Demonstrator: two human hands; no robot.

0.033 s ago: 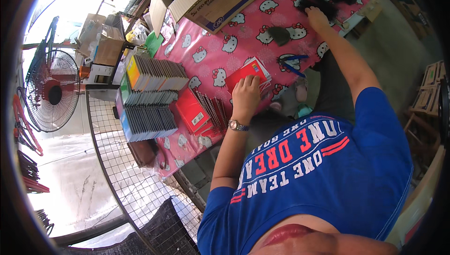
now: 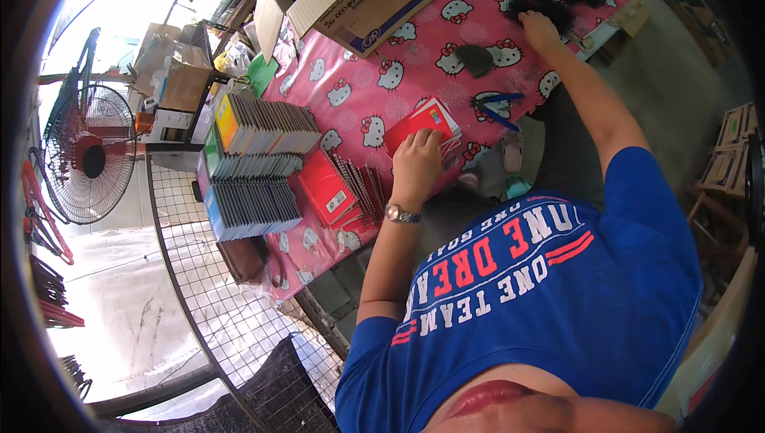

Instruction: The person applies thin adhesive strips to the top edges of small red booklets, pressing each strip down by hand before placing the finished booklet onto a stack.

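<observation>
My left hand (image 2: 417, 160) rests on a small stack of red notebooks (image 2: 416, 124) near the table's front edge, its fingers together and pressed on the top cover. Stretched far to the right, my right hand (image 2: 540, 29) has its fingers curled at the edge of a heap of thin black coils (image 2: 550, 15); the fingertips partly disappear against it. Left of my left hand lies a fanned pile of red notebooks (image 2: 328, 190). Beyond it stand tight rows of spiral notebooks with yellow (image 2: 267, 126), green (image 2: 255, 165) and blue (image 2: 253, 208) covers.
A pink patterned cloth covers the table (image 2: 351, 118). Blue-handled pliers (image 2: 498, 106) and a dark rounded piece (image 2: 475, 60) lie near the right hand. An open cardboard box (image 2: 366, 7) stands at the back. A fan (image 2: 92, 158) and wire mesh (image 2: 199, 274) are at left.
</observation>
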